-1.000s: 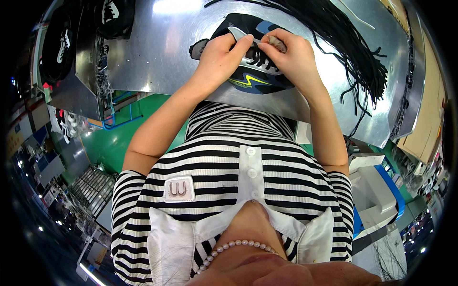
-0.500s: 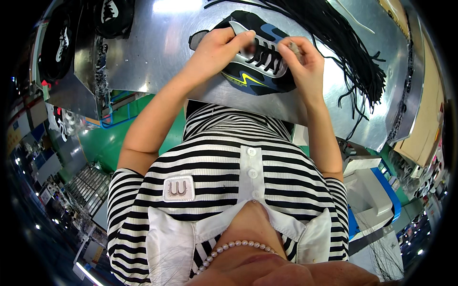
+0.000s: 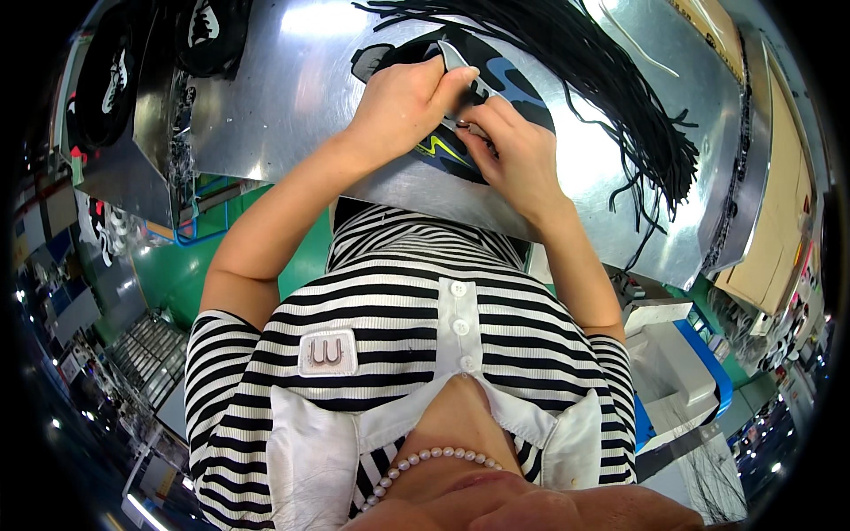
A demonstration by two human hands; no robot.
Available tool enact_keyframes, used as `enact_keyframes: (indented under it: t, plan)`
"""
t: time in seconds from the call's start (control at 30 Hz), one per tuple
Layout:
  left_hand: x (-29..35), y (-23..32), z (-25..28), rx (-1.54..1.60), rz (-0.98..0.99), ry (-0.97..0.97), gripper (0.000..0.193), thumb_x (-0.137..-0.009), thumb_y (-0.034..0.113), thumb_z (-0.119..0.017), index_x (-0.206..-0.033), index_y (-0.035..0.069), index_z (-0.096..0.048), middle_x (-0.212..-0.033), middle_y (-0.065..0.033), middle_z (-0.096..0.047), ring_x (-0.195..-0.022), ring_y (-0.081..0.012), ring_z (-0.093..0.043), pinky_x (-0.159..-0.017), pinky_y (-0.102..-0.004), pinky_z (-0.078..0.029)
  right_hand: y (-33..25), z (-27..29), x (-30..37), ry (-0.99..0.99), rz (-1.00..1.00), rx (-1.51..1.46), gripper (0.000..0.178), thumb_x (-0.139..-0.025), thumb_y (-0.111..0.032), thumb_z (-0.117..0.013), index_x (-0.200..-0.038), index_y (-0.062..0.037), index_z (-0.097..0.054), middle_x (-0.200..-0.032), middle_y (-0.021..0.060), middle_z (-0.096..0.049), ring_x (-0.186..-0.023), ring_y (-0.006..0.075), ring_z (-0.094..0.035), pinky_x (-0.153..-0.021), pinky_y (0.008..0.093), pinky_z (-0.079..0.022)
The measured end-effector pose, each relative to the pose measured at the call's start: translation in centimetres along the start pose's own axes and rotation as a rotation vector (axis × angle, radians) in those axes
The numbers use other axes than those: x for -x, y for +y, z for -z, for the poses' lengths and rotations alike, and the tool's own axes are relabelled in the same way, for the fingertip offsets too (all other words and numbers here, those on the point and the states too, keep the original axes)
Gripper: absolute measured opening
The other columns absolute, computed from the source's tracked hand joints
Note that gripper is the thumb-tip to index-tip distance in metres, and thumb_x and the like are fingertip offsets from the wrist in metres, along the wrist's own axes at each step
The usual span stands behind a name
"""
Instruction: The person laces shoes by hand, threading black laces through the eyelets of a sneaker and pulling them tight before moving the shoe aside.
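A black, grey and blue shoe upper (image 3: 513, 78) with a yellow zigzag mark lies on the metal tabletop in front of me. My left hand (image 3: 403, 102) is closed on it, thumb and fingers gripping beside its silver-grey lacing strip (image 3: 450, 55). Over the middle of the shoe, my right hand (image 3: 518, 155) pinches at the lacing, its fingertips just right of my left thumb. A short dark bit of lace shows at those fingertips. Both hands cover most of the laced rows, and the spot between the thumbs is blurred.
A thick bundle of loose black shoelaces (image 3: 633, 115) sprawls over the tabletop (image 3: 283, 106) at the right. Two black shoes with white-backed lacing, one (image 3: 204, 35) nearer the middle, stand at the far left. Cardboard (image 3: 770, 195) lies beyond the right edge.
My right hand has moved left and inward from the shoe's right end onto its lacing. My left hand still grips the shoe, which now sits turned slightly.
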State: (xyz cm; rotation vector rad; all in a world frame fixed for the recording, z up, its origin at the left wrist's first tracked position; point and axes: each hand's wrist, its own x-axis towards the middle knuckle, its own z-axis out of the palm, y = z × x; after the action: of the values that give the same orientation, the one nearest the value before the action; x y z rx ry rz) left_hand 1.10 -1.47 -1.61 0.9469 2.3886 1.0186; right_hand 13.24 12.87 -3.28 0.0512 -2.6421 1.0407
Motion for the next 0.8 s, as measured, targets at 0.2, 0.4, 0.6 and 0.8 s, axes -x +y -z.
enact_keyframes:
  t: [0.2,0.4,0.6,0.8]
  plan:
    - [-0.3,-1.1,-0.6,-0.096,-0.138,0.052,0.029,-0.099,0.028,-0.059,-0.091,0.0,-0.065,-0.072,-0.013,-0.067,-0.062,-0.0274,-0.065,-0.058,-0.0348,-0.05,0.4,-0.4,0.6,-0.003,-0.193,-0.291,0.013,-0.079,-0.007,-0.073,-0.087,-0.0093,-0.063,-0.074,0.0012,-0.06,-0.056,0.0142,-0.058,-0.055,0.0266,-0.047]
    - [-1.2,-2.0,-0.5,-0.118,-0.277,0.013,0.021,-0.097,0.021,-0.062,-0.093,0.001,-0.065,-0.069,-0.0118,-0.066,-0.057,-0.0232,-0.062,-0.054,-0.0315,-0.047,0.9,0.4,1.0,0.024,-0.274,-0.479,0.013,-0.083,-0.007,-0.075,-0.092,-0.0085,-0.066,-0.076,0.0013,-0.062,-0.06,0.0058,-0.053,-0.056,0.0215,-0.044]
    - [-1.7,-0.7,2.2,0.421,-0.288,-0.081,0.033,-0.097,0.03,-0.062,-0.084,0.0,-0.063,-0.058,-0.0124,-0.054,-0.051,-0.0245,-0.05,-0.05,-0.032,-0.04,4.0,3.9,0.1,0.381,-0.426,-0.66,0.019,-0.093,-0.014,-0.067,-0.104,-0.01,-0.053,-0.103,0.0051,-0.062,-0.073,0.0054,-0.051,-0.065,0.019,-0.04]
    - [-3.8,1.1,4.4,0.043,-0.582,0.196,0.028,-0.094,0.03,-0.064,-0.106,0.005,-0.066,-0.095,-0.0111,-0.067,-0.095,-0.031,-0.062,-0.081,-0.0366,-0.049,2.9,3.5,-1.6,0.343,-0.493,-1.419,0.025,-0.088,-0.002,-0.069,-0.093,-0.0128,-0.047,-0.093,-0.0003,-0.059,-0.082,0.0074,-0.057,-0.074,0.0207,-0.046]
